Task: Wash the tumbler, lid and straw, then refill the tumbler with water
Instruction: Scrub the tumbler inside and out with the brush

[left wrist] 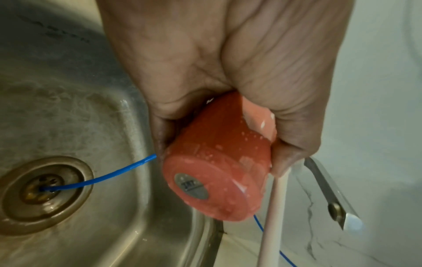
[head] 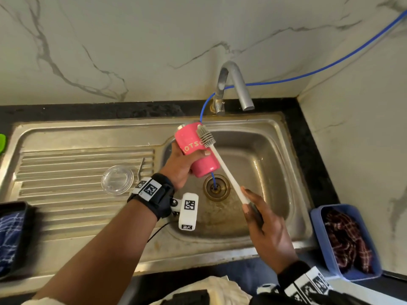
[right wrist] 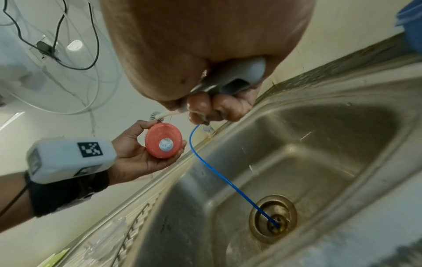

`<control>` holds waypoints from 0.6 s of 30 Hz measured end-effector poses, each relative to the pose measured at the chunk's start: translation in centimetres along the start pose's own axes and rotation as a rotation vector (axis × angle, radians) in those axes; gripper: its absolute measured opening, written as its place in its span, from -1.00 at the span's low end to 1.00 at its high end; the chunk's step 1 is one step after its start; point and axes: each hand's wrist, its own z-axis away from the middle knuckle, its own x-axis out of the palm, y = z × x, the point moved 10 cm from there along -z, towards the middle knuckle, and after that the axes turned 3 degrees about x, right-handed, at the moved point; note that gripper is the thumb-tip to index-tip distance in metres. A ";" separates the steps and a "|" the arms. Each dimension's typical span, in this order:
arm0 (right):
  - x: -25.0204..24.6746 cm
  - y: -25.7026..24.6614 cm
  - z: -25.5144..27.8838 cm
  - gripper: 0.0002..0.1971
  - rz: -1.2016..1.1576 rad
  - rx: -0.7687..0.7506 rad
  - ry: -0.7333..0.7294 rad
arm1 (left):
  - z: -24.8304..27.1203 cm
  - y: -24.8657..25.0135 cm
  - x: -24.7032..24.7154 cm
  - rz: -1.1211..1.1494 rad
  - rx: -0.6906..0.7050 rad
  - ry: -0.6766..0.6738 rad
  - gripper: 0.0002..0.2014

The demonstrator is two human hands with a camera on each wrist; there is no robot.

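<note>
My left hand grips a pink tumbler over the sink basin, tilted with its mouth toward the back wall. The left wrist view shows its wet base below my palm. My right hand holds the handle of a white bottle brush. The grey bristle head lies against the tumbler's outer side near the rim. From the right wrist I see the tumbler's base and the brush's grey grip. A clear lid and a metal straw lie on the drainboard.
A steel faucet stands behind the basin; no water runs from it. A blue tube runs down the wall into the drain. A blue tub with checked cloth sits at the right, a dark tray at the left.
</note>
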 end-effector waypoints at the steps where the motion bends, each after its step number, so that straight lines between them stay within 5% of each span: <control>1: -0.1 0.3 0.4 -0.55 0.005 0.008 -0.005 | -0.1 0.2 -0.3 -0.004 0.012 0.002 0.12; 8: -1.6 -0.3 -1.0 -0.56 0.000 -0.015 0.046 | 1.5 -1.5 2.6 -0.094 -0.033 -0.085 -0.03; 18: -1.9 0.7 0.0 -0.57 -0.015 -0.056 -0.051 | 1.3 0.7 0.5 -0.061 0.079 0.007 0.00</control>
